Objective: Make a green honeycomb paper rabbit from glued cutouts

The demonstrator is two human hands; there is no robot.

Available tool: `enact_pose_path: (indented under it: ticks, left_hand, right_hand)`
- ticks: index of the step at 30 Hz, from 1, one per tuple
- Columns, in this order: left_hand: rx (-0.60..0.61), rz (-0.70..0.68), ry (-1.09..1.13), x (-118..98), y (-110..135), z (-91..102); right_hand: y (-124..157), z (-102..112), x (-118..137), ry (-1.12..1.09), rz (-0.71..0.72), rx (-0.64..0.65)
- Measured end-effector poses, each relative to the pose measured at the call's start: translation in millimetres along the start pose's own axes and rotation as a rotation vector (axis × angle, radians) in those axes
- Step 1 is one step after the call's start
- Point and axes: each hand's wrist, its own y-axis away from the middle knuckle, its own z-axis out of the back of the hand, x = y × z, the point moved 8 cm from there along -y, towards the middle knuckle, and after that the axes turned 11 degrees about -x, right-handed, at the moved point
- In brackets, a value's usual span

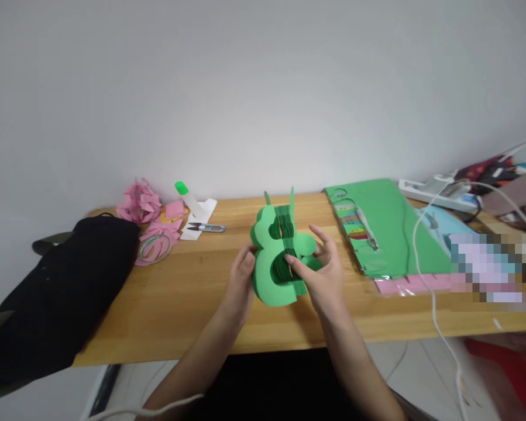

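Observation:
Between my hands, above the table's middle, is a green paper cutout (267, 280) with rounded lobes and two dark, many-layered openings. It looks like a thick stack of folded paper. My left hand (244, 272) grips its left edge, fingers partly hidden behind it. On the other side, my right hand (324, 269) holds it with the thumb pressed at the lower layered opening; its index finger sticks out, and some fingers are hidden behind the paper. Two thin green strips point up from the top.
Thread snips (206, 227), a glue stick (188, 197), pink paper scraps (140, 202) and a tape roll (154, 249) lie left. A black bag (74, 286) covers the table's left end. Green paper sheets (385, 222), a power strip (438, 193) and a white cable (433, 310) are right.

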Motion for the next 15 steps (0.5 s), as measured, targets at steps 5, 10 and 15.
enact_pose_path:
  ticks: [5, 10, 15]
  left_hand:
    - [0.043, -0.172, -0.153, -14, 6, -4.3]
    - [0.0, -0.206, -0.227, -13, 6, -0.2]
    - [-0.031, -0.235, -0.216, -19, 13, -5.4]
  right_hand:
    - [2, 8, 25, 0.18, 0.277, -0.026]
    - [18, 11, 51, 0.357, 0.685, -0.114]
    - [30, 9, 54, 0.437, 0.844, -0.192]
